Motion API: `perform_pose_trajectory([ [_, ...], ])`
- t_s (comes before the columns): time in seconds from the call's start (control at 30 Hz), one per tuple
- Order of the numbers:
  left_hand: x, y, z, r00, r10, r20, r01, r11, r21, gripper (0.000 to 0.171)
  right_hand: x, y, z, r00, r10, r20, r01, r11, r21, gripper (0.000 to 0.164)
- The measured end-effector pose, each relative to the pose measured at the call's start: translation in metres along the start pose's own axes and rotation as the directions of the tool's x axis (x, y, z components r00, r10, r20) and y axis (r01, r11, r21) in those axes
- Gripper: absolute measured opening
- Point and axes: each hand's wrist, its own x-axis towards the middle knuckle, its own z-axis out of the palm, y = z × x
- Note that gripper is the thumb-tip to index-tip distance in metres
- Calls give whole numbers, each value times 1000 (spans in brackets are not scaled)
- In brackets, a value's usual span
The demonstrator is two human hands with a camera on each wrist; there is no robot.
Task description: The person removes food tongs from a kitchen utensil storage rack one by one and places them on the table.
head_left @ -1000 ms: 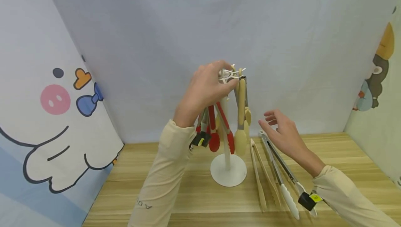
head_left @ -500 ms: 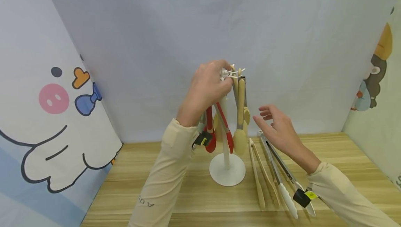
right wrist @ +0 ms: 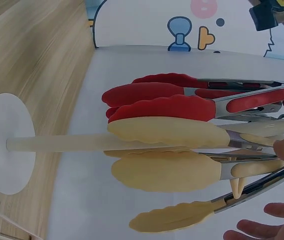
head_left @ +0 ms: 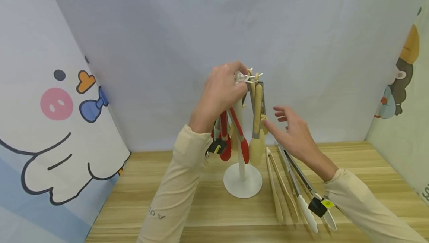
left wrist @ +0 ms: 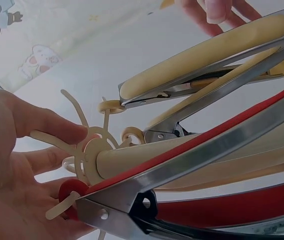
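My left hand (head_left: 219,95) grips the top of a white hook stand (head_left: 242,185); in the left wrist view its fingers lie among the curved hooks (left wrist: 92,155). Red-tipped tongs (head_left: 237,123) hang by their rings below that hand. On the right side of the stand hang beige-tipped tongs (head_left: 257,110) with metal arms. My right hand (head_left: 291,133) is beside these, fingers spread and thumb tip right at their edge. The right wrist view shows the beige heads (right wrist: 166,172) and red heads (right wrist: 164,107) around the pole, with the right hand's fingers apart.
Slim beige tongs (head_left: 274,187) and metal tongs with white tips (head_left: 294,177) lie on the wooden table (head_left: 201,205), right of the stand's round base. A pale cloth (head_left: 174,49) forms the back, with cartoon-printed cloth (head_left: 30,116) at the left.
My right hand has moved left and slightly up to the hanging beige-tipped tongs. The left hand stays on the top of the stand; the red-tipped tongs have swung a little.
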Motion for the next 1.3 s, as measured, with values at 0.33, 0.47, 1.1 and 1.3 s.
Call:
perform_pose_trajectory([
  [0.33,2,-1,-2,1000,-10,27,10,1000,9,62,10,4,11,998,34,61,-33,999,-14,86],
  [0.47,2,0,-3,999,-17,32,17,1000,16,72,11,8,18,993,59,107,-59,998,-2,93],
  [1.1,2,1,-9,995,-30,92,37,996,-81,71,7,10,19,995,20,100,-24,999,38,94],
  [1.3,0,1,-10,995,-33,94,41,995,-87,73,4,10,18,996,5,85,-8,999,40,92],
])
